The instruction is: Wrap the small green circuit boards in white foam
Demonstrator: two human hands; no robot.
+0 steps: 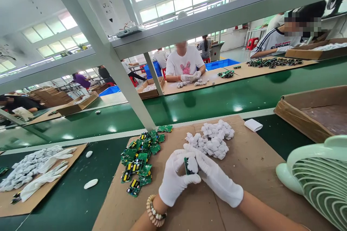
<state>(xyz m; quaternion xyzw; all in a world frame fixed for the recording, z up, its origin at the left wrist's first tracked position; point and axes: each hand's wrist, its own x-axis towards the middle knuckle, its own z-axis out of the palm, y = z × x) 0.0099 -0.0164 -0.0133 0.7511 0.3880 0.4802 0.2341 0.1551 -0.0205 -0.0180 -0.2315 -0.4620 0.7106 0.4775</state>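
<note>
Circuit board (pixel 186 166), small, green, held up between two white-gloved hands just above the cardboard sheet (pixel 173 213) on the bench (pixel 81 205). Head view is the only one; 12 o'clock taken as straight away from the wearer.

Visible board edge runs roughly 11 to 5 o'clock. White lump (pixel 193 165) sits against its 3 o'clock side and covers much of it, so full outline and true long axis can't be told.

Left hand (pixel 173 178) is at the board's 8 o'clock, fingers curled round the far-left side, thumb lying along the near end; board pinched between. Right hand (pixel 219 177) comes in from 4 o'clock, fingers close together, reaching over toward 12 and meeting the left fingertips; its palm side faces the lump. Whether its thumb pinches: hidden, can't tell. Both hands at the board; left nearer the green edge, right nearer the lump.

Heap of circuit boards (pixel 142 158): near, 9 to 10 o'clock from the held one, on the left's side. Pile of white lumps (pixel 210 140): near, 1 o'clock, just beyond the right fingers. Pale green fan (pixel 320 177): well apart, 3 o'clock.
</note>
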